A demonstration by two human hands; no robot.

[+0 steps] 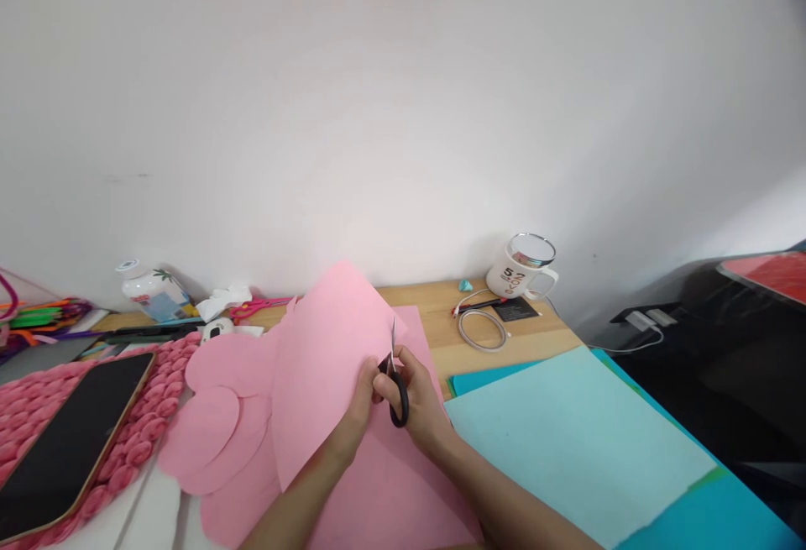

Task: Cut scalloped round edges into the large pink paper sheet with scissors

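Observation:
My right hand grips a pair of black-handled scissors with the blades pointing up and away from me. The blades are against the right part of a raised pink paper sheet. My left hand is closed on that sheet at its lower right, right beside the scissors; its fingertips are partly hidden. Beneath both hands lies another pink sheet. Rounded pink paper pieces overlap one another to the left of the raised sheet.
A phone rests on a pink chunky-knit mat at left. Along the wall stand a white bottle and a white mug; a coiled cable lies near the mug. Light blue sheets cover the right side.

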